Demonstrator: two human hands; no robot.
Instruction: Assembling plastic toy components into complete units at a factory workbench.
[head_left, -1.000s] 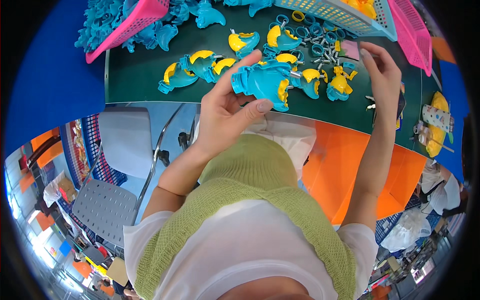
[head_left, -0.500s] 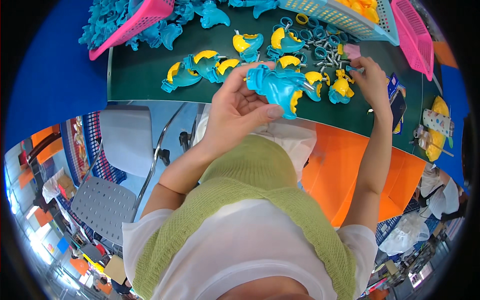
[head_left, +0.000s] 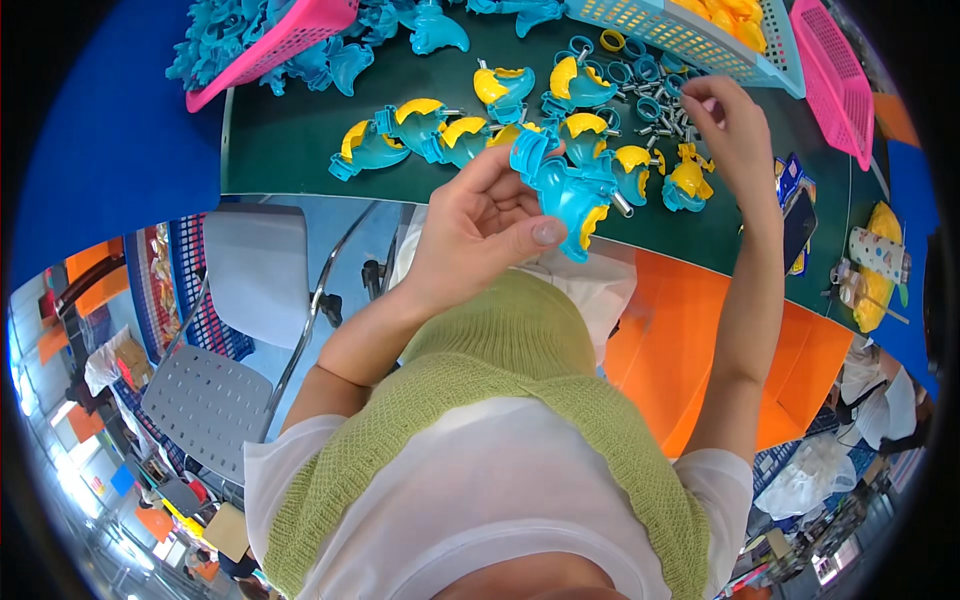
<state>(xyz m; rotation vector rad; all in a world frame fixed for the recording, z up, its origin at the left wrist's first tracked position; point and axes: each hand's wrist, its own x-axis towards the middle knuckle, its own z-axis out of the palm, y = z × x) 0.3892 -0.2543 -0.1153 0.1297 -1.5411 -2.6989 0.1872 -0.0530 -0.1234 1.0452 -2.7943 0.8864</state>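
Note:
My left hand (head_left: 482, 225) is closed round a teal plastic toy shell (head_left: 568, 190) with a curved tail. A yellow insert shows at its lower edge, and a metal pin sticks out on its right. My right hand (head_left: 735, 130) is over the right part of the table, its thumb and forefinger drawn together beside a heap of teal rings (head_left: 648, 108) and metal pins (head_left: 668, 128). What its fingertips hold, if anything, I cannot make out. Several teal-and-yellow shells (head_left: 503, 92) lie between the hands and beyond them. One such piece (head_left: 687, 185) sits just below my right hand.
A pink basket (head_left: 275, 55) stands far left by a heap of teal shells (head_left: 225, 50). At the far right are a light-blue basket (head_left: 690, 50) of yellow parts and another pink basket (head_left: 835, 80). A phone (head_left: 798, 225) lies at the right; a grey chair (head_left: 255, 270) stands left.
My right hand has moved away from the near pieces, farther toward the rings. The shell in my left hand has come slightly nearer and tilted, so its pin now points down to the right.

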